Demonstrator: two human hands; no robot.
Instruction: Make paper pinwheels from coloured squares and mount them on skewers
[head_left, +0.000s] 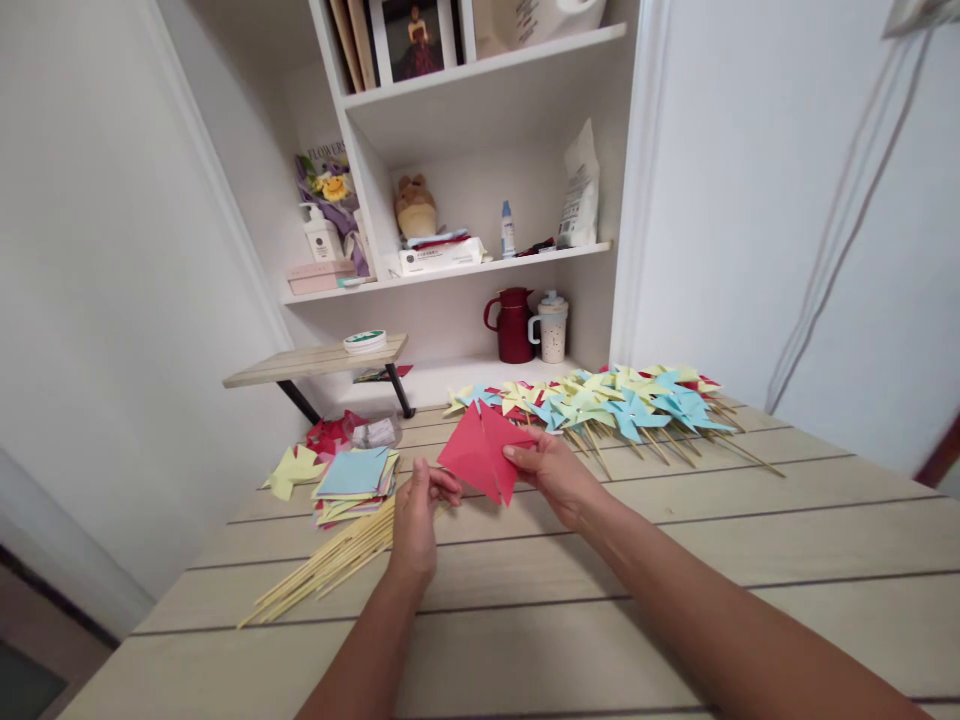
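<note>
My right hand (551, 472) grips a red folded paper pinwheel (480, 450) by its right side and holds it tilted above the wooden table (675, 560). My left hand (416, 510) is just left of it, its fingers pinched together near the pinwheel's lower left edge, over the upper ends of a bundle of bamboo skewers (330, 565). What the left fingers hold, if anything, is too small to make out.
A stack of coloured paper squares (354, 480) lies left of my hands, with red scraps (330, 432) behind it. A long pile of finished pinwheels on sticks (607, 400) stretches across the far right. Shelves with a red jug (514, 325) and a cup stand behind.
</note>
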